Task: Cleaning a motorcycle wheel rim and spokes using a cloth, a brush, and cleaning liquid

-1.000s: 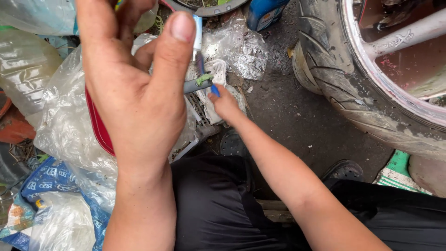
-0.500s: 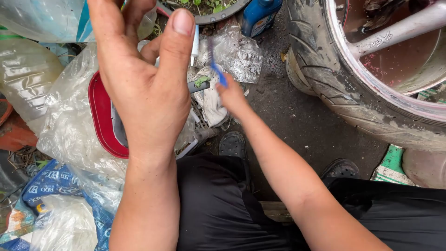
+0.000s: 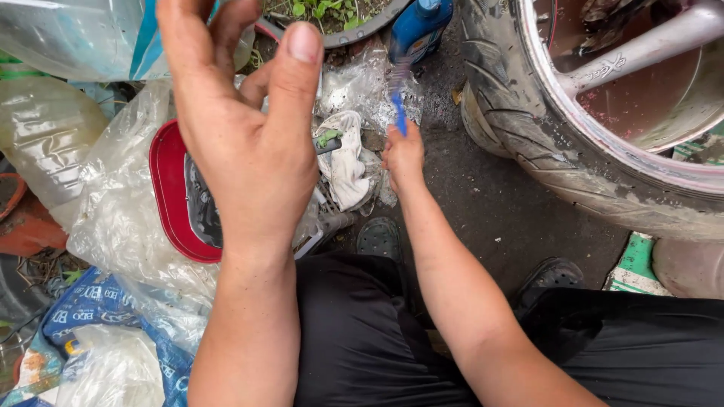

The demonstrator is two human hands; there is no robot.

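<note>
Brush: slim blue plastic toothbrush-style brush (image 3: 398, 105) with pale worn bristles at its far end, standing nearly upright.
Right hand: right hand (image 3: 404, 154) clenched round the brush's lower handle; the brush rises from the fist, just left of the muddy black rubber tyre (image 3: 528, 143).
Left hand: left hand (image 3: 241, 128) raised well left of the tyre, fingers loosely spread, grasping nothing visible.
Rag: crumpled dirty white cloth rag (image 3: 348, 162) between the hands, left of the brush.
Lid: red-rimmed lid (image 3: 170, 200) beneath the left hand.
</note>
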